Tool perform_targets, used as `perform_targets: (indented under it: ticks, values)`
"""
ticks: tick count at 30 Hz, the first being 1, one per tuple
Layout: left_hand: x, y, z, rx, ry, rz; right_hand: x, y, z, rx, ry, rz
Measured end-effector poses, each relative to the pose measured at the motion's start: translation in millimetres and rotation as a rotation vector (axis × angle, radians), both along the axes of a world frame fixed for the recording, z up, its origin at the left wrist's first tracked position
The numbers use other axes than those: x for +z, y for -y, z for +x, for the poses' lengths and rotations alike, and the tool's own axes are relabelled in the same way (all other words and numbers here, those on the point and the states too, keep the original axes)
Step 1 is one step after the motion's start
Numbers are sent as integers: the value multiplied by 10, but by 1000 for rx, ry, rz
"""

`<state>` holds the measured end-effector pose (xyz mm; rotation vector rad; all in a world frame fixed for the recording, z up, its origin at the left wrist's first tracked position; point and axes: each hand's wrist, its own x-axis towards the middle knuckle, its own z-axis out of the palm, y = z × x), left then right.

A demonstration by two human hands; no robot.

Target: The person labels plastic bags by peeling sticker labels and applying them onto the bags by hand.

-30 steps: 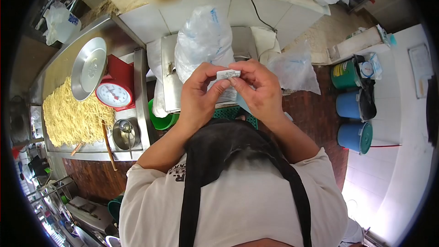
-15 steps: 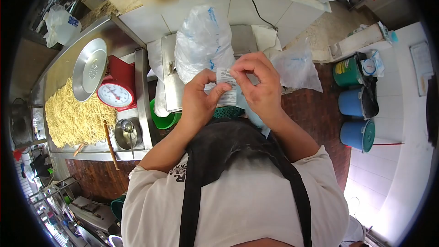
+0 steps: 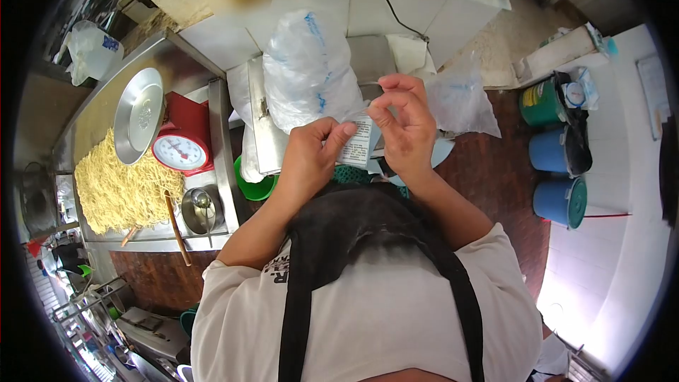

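The left hand (image 3: 309, 152) pinches a printed slip (image 3: 359, 147) in front of a bulging plastic bag (image 3: 308, 64); the slip's lines and the bag's blue lettering are unreadable. The right hand (image 3: 407, 131) curls by the slip's top corner; whether its fingers grip anything, I cannot tell. The shirt (image 3: 396, 311) shows "R."

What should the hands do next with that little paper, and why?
Maybe the right hand should grip the printed paper near its top: the left hand pinches its left side, and the right's fingertips are close to its top right corner. Whether they touch is unclear.
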<state>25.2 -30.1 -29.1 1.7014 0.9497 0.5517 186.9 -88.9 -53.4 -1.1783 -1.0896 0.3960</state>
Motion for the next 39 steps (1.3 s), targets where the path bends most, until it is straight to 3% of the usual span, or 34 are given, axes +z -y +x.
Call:
perform_targets:
  ticks: [6, 9, 11, 15, 18, 19, 23, 26, 28, 30, 31, 32, 34, 37, 39]
  values:
    - [11, 0, 71, -8, -60, -24, -56, 29, 67, -52, -30, 39]
    - [-300, -121, 46, -51, 106, -270, 7, -21, 215, -48, -117, 141]
    - [-380, -117, 26, -63, 181, -196, 54, -58, 370, 29, -43, 154]
    - [-247, -61, 77, -45, 260, -111, 75, 88, 211, 411, -72, -212]
    - [-264, -132, 112, -125, 498, -87, 48, 83, 181, 366, -199, -290]
    - [-275, -158, 118, -167, 606, -94, 76, 86, 174, 362, -212, -271]
    - [-101, -187, 191, -339, 518, -136, 172, 50, 85, 415, -348, -204]
    - [74, -194, 206, -324, 577, -151, 218, -28, 88, 452, -420, -68]
    - [77, -264, 79, -155, 647, -82, 214, -81, 176, 418, -397, 3]
    - [229, -371, -61, -93, 765, 126, 165, -114, 412, 339, -333, 21]
    - [326, -435, -127, -65, 734, 227, 163, -149, 540, 331, -311, -62]
    - [489, -421, -186, 45, 670, 155, 178, -196, 681, 323, -288, -148]
    - [746, -430, -210, 248, 273, 319, 182, -376, 828, 321, -309, -226]
    - [1005, -534, 205, 311, -215, 595, 211, -722, 840, 349, -366, -254]
    - [932, -695, 364, 254, -303, 734, 255, -901, 842, 387, -290, -343]
